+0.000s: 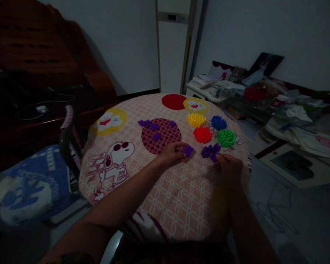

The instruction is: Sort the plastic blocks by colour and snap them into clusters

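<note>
My left hand [173,152] is closed around a small purple block of ribbed plastic pieces [188,150], just above the tablecloth. To its right, the thumb and fingers of my right hand [231,167] pinch a purple plastic piece [213,157]. That piece touches or overlaps a purple knobbly cluster [206,151]; whether they are joined I cannot tell. More purple pieces lie farther off: a row [148,124] at the left, one single piece [156,137] on the dark red printed circle, and another piece [172,123] near that circle's far edge.
Beyond my right hand stand yellow [197,120], blue [219,122], red [202,135] and green [226,138] knobbly clusters. All rest on a round table with a patterned cloth [165,198]. A chair [68,139] flanks it on the left, a cluttered glass-topped cabinet [250,101] on the right.
</note>
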The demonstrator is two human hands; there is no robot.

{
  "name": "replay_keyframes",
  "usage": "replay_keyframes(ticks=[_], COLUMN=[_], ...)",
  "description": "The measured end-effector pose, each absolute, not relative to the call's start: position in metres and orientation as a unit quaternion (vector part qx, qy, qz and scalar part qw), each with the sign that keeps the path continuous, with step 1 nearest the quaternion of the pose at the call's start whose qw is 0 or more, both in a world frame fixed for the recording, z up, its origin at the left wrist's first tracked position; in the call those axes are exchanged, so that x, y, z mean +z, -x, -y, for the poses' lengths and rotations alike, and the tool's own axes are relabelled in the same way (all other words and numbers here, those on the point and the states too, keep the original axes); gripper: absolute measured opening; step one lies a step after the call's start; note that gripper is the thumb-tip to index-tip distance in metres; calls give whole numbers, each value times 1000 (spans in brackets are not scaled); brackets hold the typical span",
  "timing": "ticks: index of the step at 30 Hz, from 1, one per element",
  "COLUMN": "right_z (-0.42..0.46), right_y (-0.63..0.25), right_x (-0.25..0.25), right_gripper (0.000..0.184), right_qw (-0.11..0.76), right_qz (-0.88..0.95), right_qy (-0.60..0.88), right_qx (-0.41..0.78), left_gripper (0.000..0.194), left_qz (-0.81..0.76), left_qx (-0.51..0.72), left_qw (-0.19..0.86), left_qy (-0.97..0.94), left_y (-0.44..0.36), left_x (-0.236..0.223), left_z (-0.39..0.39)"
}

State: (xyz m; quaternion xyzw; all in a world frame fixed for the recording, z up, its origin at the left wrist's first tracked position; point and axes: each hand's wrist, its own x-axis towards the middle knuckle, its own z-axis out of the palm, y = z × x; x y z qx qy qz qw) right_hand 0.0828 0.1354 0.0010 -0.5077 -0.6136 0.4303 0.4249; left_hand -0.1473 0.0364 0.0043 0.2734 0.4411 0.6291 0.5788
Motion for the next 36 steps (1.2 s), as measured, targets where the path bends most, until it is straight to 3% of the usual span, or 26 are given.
replay_keyframes(ticks=[25, 32, 36], right_z=[-140, -152, -169], right_y=[-75, -84, -78], right_x=[-12, -2, 2], right_gripper=[33, 37, 40], right_qw=[413, 449, 423], right_qz=[725, 727, 757], right_qy=[477, 491, 471], right_qx=[276, 170, 162], left_gripper=[55, 53, 50], left_qz=[-435, -526, -607], left_qx=[634, 579, 515], left_qw=[569, 500, 417], left_qy=[-292, -371, -438], left_y=[148, 151, 155], left_x=[-6, -20, -17], left_z=[-41, -44, -41])
